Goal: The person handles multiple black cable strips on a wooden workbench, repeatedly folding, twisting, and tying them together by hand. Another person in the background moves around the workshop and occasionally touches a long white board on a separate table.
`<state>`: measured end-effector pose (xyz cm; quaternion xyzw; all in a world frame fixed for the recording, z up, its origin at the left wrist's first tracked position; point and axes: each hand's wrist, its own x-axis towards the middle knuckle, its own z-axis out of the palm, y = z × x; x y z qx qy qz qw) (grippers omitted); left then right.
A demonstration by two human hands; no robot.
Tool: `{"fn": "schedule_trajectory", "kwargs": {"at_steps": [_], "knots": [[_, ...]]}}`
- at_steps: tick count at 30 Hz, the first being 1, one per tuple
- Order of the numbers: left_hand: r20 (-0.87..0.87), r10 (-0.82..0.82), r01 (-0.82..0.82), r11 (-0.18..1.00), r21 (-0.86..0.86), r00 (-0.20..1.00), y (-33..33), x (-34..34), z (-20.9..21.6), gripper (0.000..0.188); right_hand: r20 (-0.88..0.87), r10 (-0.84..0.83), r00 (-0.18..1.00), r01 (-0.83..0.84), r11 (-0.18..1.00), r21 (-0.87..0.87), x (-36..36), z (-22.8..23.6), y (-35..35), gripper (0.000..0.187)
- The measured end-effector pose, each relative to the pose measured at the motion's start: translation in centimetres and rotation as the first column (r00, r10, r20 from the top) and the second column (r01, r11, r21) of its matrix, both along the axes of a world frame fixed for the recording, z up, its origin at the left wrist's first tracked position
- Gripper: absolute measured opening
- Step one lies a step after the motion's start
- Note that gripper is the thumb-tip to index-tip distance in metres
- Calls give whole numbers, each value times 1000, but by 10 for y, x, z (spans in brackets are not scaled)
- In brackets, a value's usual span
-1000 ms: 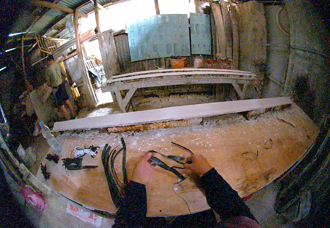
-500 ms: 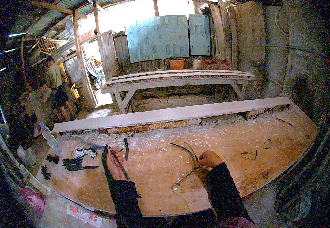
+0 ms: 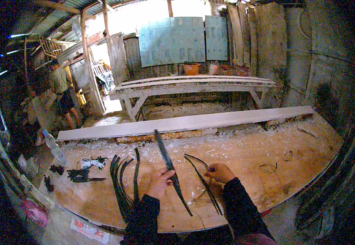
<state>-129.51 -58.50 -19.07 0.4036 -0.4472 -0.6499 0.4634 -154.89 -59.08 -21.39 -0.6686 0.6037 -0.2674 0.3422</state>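
My left hand (image 3: 160, 182) is closed on a flat black strip (image 3: 167, 157), pinched between thumb and fingers, one end pointing away from me and the other toward the near edge. My right hand (image 3: 220, 172) is closed on thin dark strips (image 3: 198, 173), whose ends fan out to its left; how many it holds I cannot tell. Left of my left hand, several more black strips (image 3: 116, 185) lie in a loose bunch on the wooden tabletop (image 3: 243, 200).
Bundles of black cord (image 3: 78, 174), a white cord bundle (image 3: 92, 163) and a pointed dark object (image 3: 89, 179) lie at the left, near a plastic bottle (image 3: 54, 147). A long pale board (image 3: 185, 122) spans the far edge. Farther off, a person (image 3: 62, 92) stands at the left.
My left hand has moved right from the bunch with one black strip, now held up near my right hand. The bunch lies on the table. My right hand has barely moved.
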Motion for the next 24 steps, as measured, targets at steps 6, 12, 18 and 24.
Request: {"fn": "schedule_trajectory", "kwargs": {"at_steps": [6, 12, 18, 24], "knots": [[408, -141, 235, 953, -191, 902, 7, -15, 1, 25, 457, 147, 877, -128, 989, -73, 41, 11, 15, 26], [203, -235, 272, 945, -183, 951, 9, -19, 2, 29, 521, 119, 845, -193, 977, 90, 60, 35, 33, 19], [183, -237, 277, 933, -232, 954, 8, -19, -6, 25, 572, 125, 811, -193, 979, 59, 61, 31, 32, 16], [261, -165, 227, 946, -231, 951, 8, -19, -8, 17, 586, 78, 807, -137, 989, 58, 61, 28, 32, 13]]}}
